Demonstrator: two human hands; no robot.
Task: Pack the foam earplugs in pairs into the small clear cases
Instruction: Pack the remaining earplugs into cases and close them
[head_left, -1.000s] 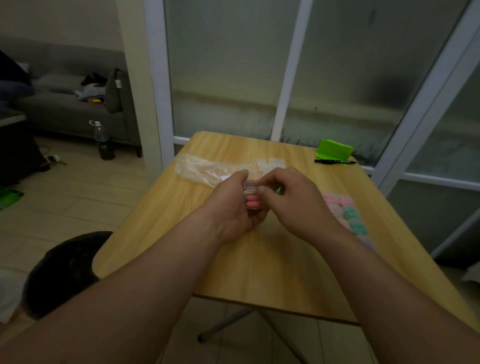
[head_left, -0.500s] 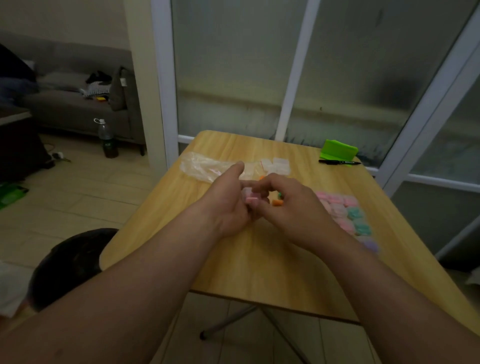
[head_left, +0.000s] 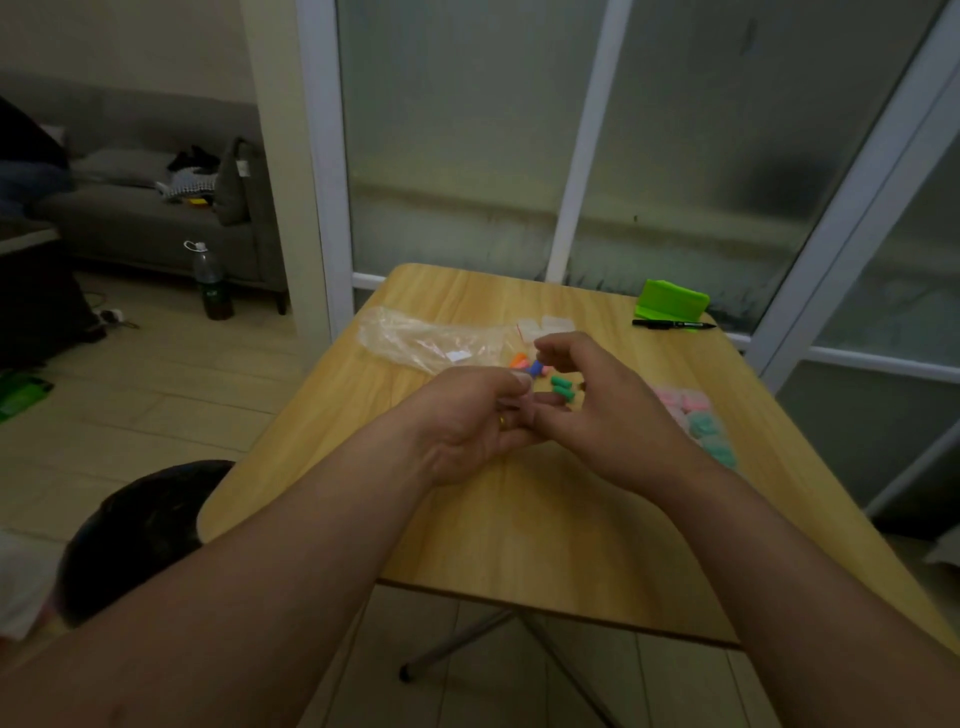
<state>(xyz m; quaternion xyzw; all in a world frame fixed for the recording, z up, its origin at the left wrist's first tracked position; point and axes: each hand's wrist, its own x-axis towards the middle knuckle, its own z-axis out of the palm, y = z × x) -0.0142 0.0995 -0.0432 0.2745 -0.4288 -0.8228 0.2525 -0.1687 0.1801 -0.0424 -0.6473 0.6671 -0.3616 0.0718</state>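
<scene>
Left hand (head_left: 470, 418): palm turned up over the middle of the wooden table (head_left: 545, 519), fingers curled in against the fingertips of the other hand; something small and clear seems to sit between them, but whether the hand grips it cannot be told.
Right hand (head_left: 602, 410): arched over the table just right of the left hand, thumb and forefinger forming an open ring, lower fingertips meeting the left hand's; what it holds, if anything, cannot be told.
Forearms: both bare, reaching in from the near edge of the table and converging at its centre.
Loose earplugs (head_left: 540, 376): orange, blue and green foam pieces lying on the table just beyond the hands, partly seen through the ring of the right hand.
Empty clear cases (head_left: 550, 326): a few small ones on the table beyond the hands, toward its far edge.
Plastic bag (head_left: 426, 340): crumpled and clear, on the table's far left part, touching the earplug pile.
Filled cases (head_left: 698, 421): pink and teal rows along the table's right edge, just beside the right wrist.
Black marker (head_left: 674, 324): lying at the table's far right corner; its white print is too small to read.
Green object (head_left: 671, 301): bright, standing just behind the marker.
Writing: none legible anywhere.
</scene>
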